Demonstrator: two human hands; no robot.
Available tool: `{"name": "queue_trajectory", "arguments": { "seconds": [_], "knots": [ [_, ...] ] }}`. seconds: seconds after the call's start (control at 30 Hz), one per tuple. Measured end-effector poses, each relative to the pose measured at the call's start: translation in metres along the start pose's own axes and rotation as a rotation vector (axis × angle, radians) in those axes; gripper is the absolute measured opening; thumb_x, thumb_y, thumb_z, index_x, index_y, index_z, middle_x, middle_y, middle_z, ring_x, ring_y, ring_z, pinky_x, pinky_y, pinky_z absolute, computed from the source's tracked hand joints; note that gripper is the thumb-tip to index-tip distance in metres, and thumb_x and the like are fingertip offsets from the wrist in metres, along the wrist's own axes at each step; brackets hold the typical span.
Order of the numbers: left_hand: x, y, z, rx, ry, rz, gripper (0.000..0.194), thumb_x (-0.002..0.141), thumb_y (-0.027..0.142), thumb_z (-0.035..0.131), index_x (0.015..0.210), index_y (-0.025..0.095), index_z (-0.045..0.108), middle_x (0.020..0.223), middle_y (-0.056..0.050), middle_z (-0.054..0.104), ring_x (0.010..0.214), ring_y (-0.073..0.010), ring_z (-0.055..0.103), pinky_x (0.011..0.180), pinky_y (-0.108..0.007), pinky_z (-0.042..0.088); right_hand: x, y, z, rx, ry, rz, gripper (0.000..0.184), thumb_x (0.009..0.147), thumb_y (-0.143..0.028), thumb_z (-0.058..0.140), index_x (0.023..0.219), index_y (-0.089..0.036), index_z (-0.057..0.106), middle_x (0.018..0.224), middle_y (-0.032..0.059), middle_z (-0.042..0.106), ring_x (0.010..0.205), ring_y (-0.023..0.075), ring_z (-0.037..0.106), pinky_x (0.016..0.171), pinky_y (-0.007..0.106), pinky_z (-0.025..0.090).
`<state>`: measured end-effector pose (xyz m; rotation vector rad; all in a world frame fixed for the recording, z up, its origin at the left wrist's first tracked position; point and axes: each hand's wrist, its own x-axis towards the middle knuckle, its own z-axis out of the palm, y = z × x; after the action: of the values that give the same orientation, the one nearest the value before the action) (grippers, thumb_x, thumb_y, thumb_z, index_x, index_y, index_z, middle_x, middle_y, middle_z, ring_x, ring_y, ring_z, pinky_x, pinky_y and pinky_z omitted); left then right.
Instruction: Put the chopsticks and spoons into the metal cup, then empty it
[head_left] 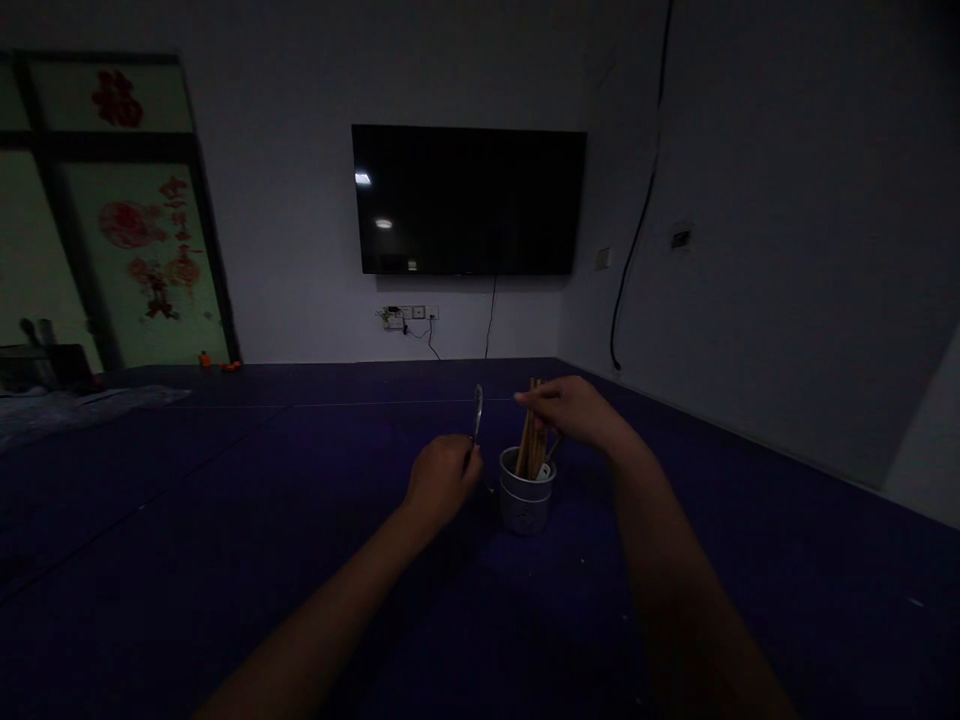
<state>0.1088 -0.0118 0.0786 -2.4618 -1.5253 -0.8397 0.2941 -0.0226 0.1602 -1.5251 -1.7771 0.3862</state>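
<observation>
A small metal cup (524,507) stands on the dark blue table (225,520) and holds several wooden chopsticks (534,445) standing upright. My right hand (577,412) is closed around the tops of the chopsticks above the cup. My left hand (441,482) is just left of the cup, closed on a thin metal utensil (477,412) that points upward. The room is dim, so I cannot make out the utensil's tip.
A black wall-mounted screen (469,200) hangs on the far wall above a power outlet (409,314) with cables. A glass door with red decorations (142,240) is at the left. A black cable (637,220) runs down the right wall.
</observation>
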Motion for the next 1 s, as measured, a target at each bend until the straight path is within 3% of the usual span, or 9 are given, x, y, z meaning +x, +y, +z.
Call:
{"name": "queue_trajectory", "arguments": {
  "seconds": [0.17, 0.33, 0.47, 0.57, 0.63, 0.83, 1.0],
  "knots": [
    [-0.007, 0.017, -0.01, 0.091, 0.165, 0.21, 0.024, 0.088, 0.026, 0.039, 0.077, 0.017, 0.059, 0.074, -0.006, 0.062, 0.075, -0.0173, 0.057, 0.071, -0.029, 0.041, -0.008, -0.015, 0.008, 0.162, -0.197, -0.086, 0.04, 0.081, -0.046, 0.052, 0.054, -0.017, 0.054, 0.038, -0.0047, 0.043, 0.034, 0.0057, 0.038, 0.036, 0.019, 0.027],
    [-0.008, 0.02, -0.008, 0.004, 0.241, 0.233, 0.026, 0.09, 0.026, 0.037, 0.074, 0.017, 0.056, 0.072, -0.004, 0.061, 0.069, -0.0153, 0.055, 0.066, -0.027, 0.04, -0.013, -0.024, 0.008, 0.29, -0.222, -0.171, 0.028, 0.075, -0.041, 0.061, 0.061, -0.018, 0.052, 0.048, -0.0049, 0.052, 0.037, 0.0048, 0.041, 0.036, 0.017, 0.029],
    [-0.006, 0.015, -0.012, -0.075, 0.19, 0.17, 0.031, 0.092, 0.032, 0.034, 0.076, 0.018, 0.057, 0.076, -0.004, 0.063, 0.069, -0.0144, 0.056, 0.064, -0.026, 0.039, -0.011, -0.022, 0.003, 0.304, -0.066, -0.228, 0.028, 0.075, -0.038, 0.059, 0.06, -0.017, 0.051, 0.05, -0.0038, 0.053, 0.041, 0.0058, 0.045, 0.04, 0.018, 0.033],
    [-0.003, 0.009, -0.013, -0.104, 0.186, 0.084, 0.034, 0.092, 0.038, 0.034, 0.081, 0.018, 0.06, 0.078, -0.004, 0.065, 0.074, -0.0153, 0.058, 0.065, -0.026, 0.038, -0.007, -0.013, -0.003, 0.268, 0.141, -0.193, 0.024, 0.077, -0.034, 0.058, 0.061, -0.016, 0.053, 0.05, -0.0027, 0.055, 0.04, 0.0065, 0.047, 0.039, 0.018, 0.035],
    [-0.002, 0.004, -0.012, -0.119, 0.169, 0.014, 0.035, 0.091, 0.039, 0.035, 0.084, 0.018, 0.061, 0.078, -0.004, 0.066, 0.073, -0.015, 0.058, 0.064, -0.025, 0.038, -0.002, -0.004, -0.006, 0.244, 0.202, -0.163, 0.021, 0.076, -0.03, 0.059, 0.062, -0.015, 0.054, 0.051, -0.0019, 0.056, 0.039, 0.0068, 0.048, 0.038, 0.018, 0.036],
    [0.001, -0.007, 0.001, -0.082, -0.034, -0.09, 0.038, 0.089, 0.042, 0.036, 0.081, 0.018, 0.065, 0.076, -0.006, 0.067, 0.068, -0.0153, 0.059, 0.06, -0.025, 0.036, 0.017, 0.024, 0.004, 0.276, 0.065, -0.014, 0.021, 0.076, -0.02, 0.059, 0.057, -0.016, 0.053, 0.05, 0.0007, 0.061, 0.045, 0.0111, 0.058, 0.043, 0.02, 0.047],
    [0.002, -0.01, 0.006, -0.056, -0.095, -0.091, 0.039, 0.089, 0.041, 0.036, 0.081, 0.018, 0.067, 0.078, -0.007, 0.068, 0.068, -0.0153, 0.06, 0.059, -0.025, 0.037, 0.028, 0.036, 0.022, -0.008, -0.132, 0.109, 0.03, 0.08, -0.016, 0.05, 0.051, -0.018, 0.055, 0.057, 0.0032, 0.067, 0.052, 0.0123, 0.063, 0.05, 0.02, 0.05]
  ]
}}
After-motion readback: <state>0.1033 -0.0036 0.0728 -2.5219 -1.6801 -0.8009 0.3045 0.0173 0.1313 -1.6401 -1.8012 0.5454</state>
